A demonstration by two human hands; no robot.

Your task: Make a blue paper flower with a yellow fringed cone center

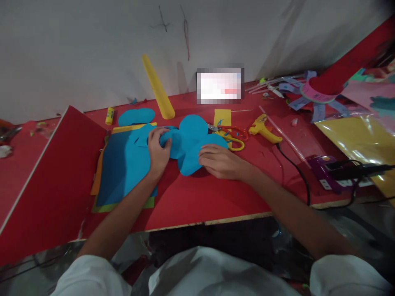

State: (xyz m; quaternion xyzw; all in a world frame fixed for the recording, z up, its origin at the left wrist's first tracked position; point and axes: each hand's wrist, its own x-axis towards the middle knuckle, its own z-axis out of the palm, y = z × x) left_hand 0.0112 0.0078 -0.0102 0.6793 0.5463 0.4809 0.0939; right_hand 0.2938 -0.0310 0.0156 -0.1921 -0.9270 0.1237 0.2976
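Observation:
A blue paper flower cutout (pixel 193 142) with rounded petals is between my hands, just over the red table. My left hand (pixel 159 150) curls its fingers and thumb around the left petal, which bends up. At the flower's right edge, my right hand (pixel 219 160) has its fingers together on the paper; its thumb is hidden. Beneath and beside my left hand lies a stack of blue sheets (pixel 120 172), with yellow and orange paper edges showing under it. Scissors with red and yellow handles (pixel 236 144) lie just beyond my right hand.
A yellow glue gun (pixel 265 129) with a black cord lies on the right, near a purple power strip (pixel 327 172). A glue stick (pixel 109 116), a blue paper cutout (pixel 135 116) and a yellow paper tube (pixel 159 88) stand or lie behind. A red board (pixel 58 176) leans at left.

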